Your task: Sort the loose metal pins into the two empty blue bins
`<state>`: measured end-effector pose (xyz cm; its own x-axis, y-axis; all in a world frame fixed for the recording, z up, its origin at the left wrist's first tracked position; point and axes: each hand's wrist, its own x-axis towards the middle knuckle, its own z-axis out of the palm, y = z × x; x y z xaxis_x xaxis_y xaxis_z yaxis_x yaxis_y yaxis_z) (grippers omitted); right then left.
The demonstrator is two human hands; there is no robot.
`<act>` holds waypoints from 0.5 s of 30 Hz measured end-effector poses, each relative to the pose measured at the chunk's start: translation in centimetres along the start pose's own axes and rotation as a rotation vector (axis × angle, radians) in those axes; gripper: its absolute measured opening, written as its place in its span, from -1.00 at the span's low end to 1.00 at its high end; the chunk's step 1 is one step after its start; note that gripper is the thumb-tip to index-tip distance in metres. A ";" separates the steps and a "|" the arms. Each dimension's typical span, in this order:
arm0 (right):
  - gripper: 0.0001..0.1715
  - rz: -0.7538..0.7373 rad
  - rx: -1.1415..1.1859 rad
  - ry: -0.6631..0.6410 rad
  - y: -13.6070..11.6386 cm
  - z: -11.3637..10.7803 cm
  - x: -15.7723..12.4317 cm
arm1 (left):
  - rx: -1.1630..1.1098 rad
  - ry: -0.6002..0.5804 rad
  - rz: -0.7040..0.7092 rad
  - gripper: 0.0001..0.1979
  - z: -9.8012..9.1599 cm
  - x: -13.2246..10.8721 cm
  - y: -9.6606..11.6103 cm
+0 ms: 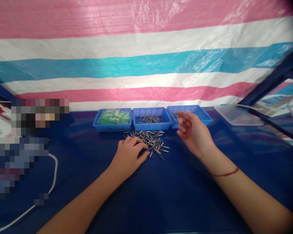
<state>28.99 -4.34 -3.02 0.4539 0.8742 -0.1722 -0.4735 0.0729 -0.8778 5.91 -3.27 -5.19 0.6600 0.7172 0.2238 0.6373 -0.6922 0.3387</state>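
Note:
A loose pile of thin silvery metal rods (155, 142), some with a thicker section, lies on the dark blue table (146, 195). My left hand (130, 152) rests palm down at the pile's near left edge. Its fingertips touch the rods, and thumb and forefinger are apart. Over the near edge of the right blue bin (200, 115) is my right hand (192, 133), raised with fingers loosely bent and nothing visible in them. Part of that bin's rods (177, 116) is hidden behind it. More rods (150, 119) lie in the middle blue bin (152, 126).
The left blue bin (112, 127) holds a clear bag of green and white pieces (114, 116). A translucent lid or tray (236, 115) lies at the back right. A white cable (55, 169) curves along the left. Striped plastic sheeting (136, 65) hangs behind. Blurred-out areas cover the far left.

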 end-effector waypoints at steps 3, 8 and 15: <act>-0.69 0.040 -0.052 -0.088 0.6 0.6 -1.0 | 0.024 -0.017 0.000 -0.86 -0.1 0.0 0.1; -0.77 -0.086 -0.470 -0.312 1.7 1.5 -2.6 | -0.016 0.034 -0.073 -0.85 -0.4 0.1 0.4; -0.79 -0.273 -0.786 -0.496 3.2 2.0 -4.1 | -0.302 0.115 -0.181 -0.89 -0.7 0.3 0.7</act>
<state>24.09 -6.70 -4.17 0.0175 0.9910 0.1324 0.3230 0.1197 -0.9388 6.29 -3.51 -4.20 0.4874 0.8419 0.2316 0.5818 -0.5109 0.6329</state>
